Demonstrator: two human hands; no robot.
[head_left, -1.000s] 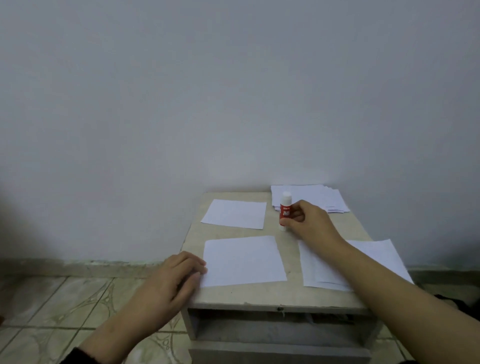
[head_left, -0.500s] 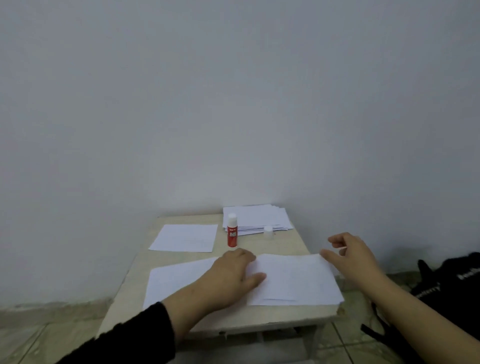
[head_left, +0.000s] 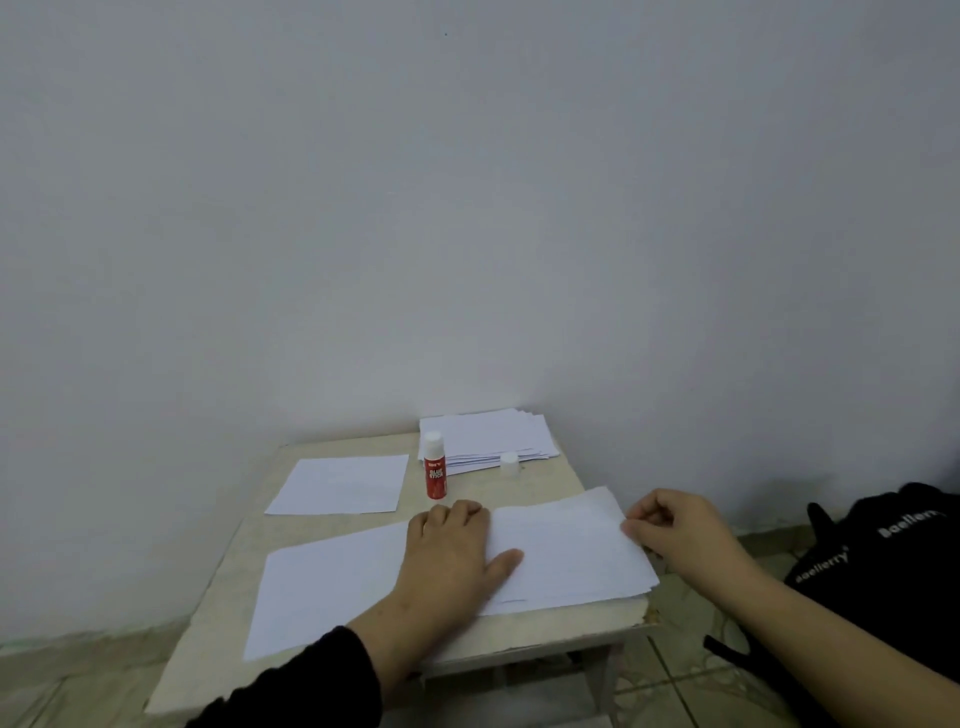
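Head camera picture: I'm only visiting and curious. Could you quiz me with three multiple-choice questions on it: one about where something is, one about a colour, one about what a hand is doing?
1. Where does the glue stick stand?
A. At the near edge of the table
B. Toward the back, beside the paper stack
C. Off the table

2. What colour is its body?
A. Blue
B. Green
C. Red

3. What is the left hand doing?
A. Resting palm down on the sheets
B. Gripping the glue stick
C. Hanging clear of the table

Answers:
1 B: it stands upright just left of the stack by the wall.
2 C: the body is red under a white top.
3 A: its palm lies on the sheets, while the right hand pinches their right edge.
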